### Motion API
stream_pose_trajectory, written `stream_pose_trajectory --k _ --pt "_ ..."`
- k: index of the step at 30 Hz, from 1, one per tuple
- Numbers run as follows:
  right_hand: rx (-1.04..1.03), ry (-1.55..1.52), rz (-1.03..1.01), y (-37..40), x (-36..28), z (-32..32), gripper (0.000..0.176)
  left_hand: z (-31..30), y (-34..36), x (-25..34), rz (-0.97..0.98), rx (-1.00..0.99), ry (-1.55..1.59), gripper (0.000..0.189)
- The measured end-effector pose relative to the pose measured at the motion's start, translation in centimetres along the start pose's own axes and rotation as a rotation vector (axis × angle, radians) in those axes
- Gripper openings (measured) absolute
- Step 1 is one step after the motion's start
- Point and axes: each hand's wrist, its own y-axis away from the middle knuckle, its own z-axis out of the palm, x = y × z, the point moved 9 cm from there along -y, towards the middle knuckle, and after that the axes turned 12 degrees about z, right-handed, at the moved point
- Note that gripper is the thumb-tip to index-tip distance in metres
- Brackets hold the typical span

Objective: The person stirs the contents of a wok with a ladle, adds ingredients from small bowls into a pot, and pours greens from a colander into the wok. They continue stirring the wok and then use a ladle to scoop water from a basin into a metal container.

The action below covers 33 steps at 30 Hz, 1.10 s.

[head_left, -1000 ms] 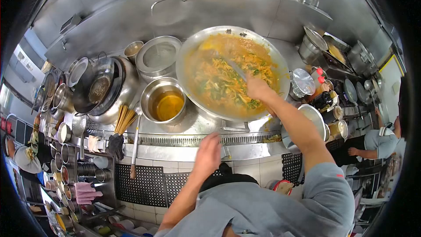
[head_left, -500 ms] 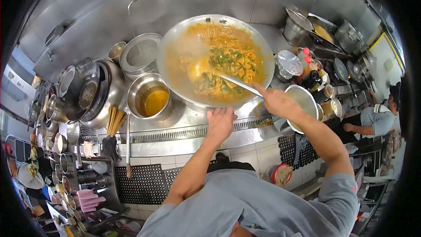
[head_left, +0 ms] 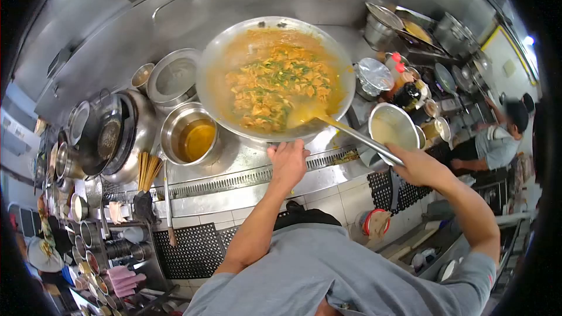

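A wide steel wok (head_left: 212, 102) holds an orange saucy stir-fry (head_left: 281, 79) with green strips, a little steam over it. My right hand (head_left: 418, 167) is wrapped round the end of a long-handled ladle (head_left: 357, 136). The ladle's sauce-coated head rests in the food near the wok's front right edge. My left hand (head_left: 288, 162) is at the wok's near rim, its fingers curled against the edge. Left of the wok stands a steel pot (head_left: 170, 134) of yellow-brown liquid. Close to my right hand is a pot (head_left: 391, 126) with pale liquid.
A lidded pot (head_left: 174, 76) stands back left, beside stacked woks (head_left: 111, 134) and a bamboo brush (head_left: 148, 169). Sauce bottles (head_left: 405, 95) and a foil-covered pot (head_left: 373, 76) are on the right. Another person (head_left: 492, 149) stands far right. A red-rimmed bucket (head_left: 374, 222) sits on the floor.
My right hand has drawn the ladle back and to the right, from the wok's middle left to its near right edge. My left hand stays at the rim. The camera view has shifted slightly.
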Motion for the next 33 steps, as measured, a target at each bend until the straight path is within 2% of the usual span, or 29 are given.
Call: stream_pose_trajectory --k 2,4,6,7,9,11,13,14,16,18,20,23,24,27,29,31,32,33 --pt "0.039 0.035 0.055 -2.7 -1.0 1.7 0.062 -0.3 0.1 0.6 0.029 0.030 0.003 0.015" --pt "0.100 0.057 0.063 -3.4 -0.8 0.5 0.062 -1.5 0.8 0.7 0.074 0.099 0.018 0.014" --pt "0.156 0.053 0.048 -1.5 0.4 -1.3 0.061 -0.6 0.7 -0.7 0.025 0.007 0.021 0.013" --pt "0.129 0.095 0.150 -0.2 1.1 -2.9 0.062 0.1 0.7 -1.5 -0.003 -0.033 0.023 0.012" --pt "0.282 0.130 0.110 -0.3 3.7 -4.3 0.064 0.0 1.1 -1.7 0.038 0.013 0.025 0.014" --pt "0.215 0.157 0.277 -1.7 3.1 -3.4 0.064 -0.5 0.6 -0.7 0.056 0.048 0.033 0.014" --pt "0.343 -0.088 0.078 -6.9 4.3 0.6 0.063 0.1 0.2 -0.4 0.068 0.075 0.033 0.012" --pt "0.358 -0.161 0.005 -7.2 2.5 0.7 0.064 0.6 0.0 -1.2 0.050 0.064 0.021 0.012" --pt "0.315 -0.359 -0.003 -7.6 -0.7 0.5 0.065 1.1 1.3 -1.2 0.025 0.036 0.016 0.012" --pt "0.261 -0.351 0.192 -7.1 -4.8 -0.9 0.066 0.0 0.4 -0.3 0.050 0.066 0.012 0.011" --pt "0.289 -0.399 0.043 -11.3 -6.5 0.4 0.067 -0.1 0.1 -0.1 0.041 0.078 0.021 0.011" --pt "-0.019 -0.522 -0.051 -10.2 -9.1 2.9 0.065 0.6 0.7 -1.4 -0.040 -0.019 0.052 0.012" --pt "-0.004 -0.630 -0.121 -9.7 -8.3 2.9 0.063 0.3 0.8 -1.2 -0.026 -0.004 0.042 0.011" --pt "0.066 -0.788 -0.065 -11.7 -4.9 3.8 0.062 0.3 0.5 -0.4 -0.038 -0.011 0.055 0.011" --pt "0.103 -0.924 0.021 -10.4 -4.4 2.5 0.060 0.7 0.3 -1.7 -0.059 -0.024 0.030 0.013" --pt "0.209 -0.983 0.089 -9.5 -2.7 1.6 0.059 0.6 -0.1 -0.7 -0.049 0.001 0.028 0.013" --pt "0.345 -0.945 0.129 -9.2 -2.9 1.3 0.059 0.6 0.1 -0.2 -0.047 0.003 0.030 0.012" --pt "0.275 -0.980 0.103 -10.9 -2.9 2.5 0.059 0.7 0.0 -0.3 -0.055 -0.007 0.038 0.012"
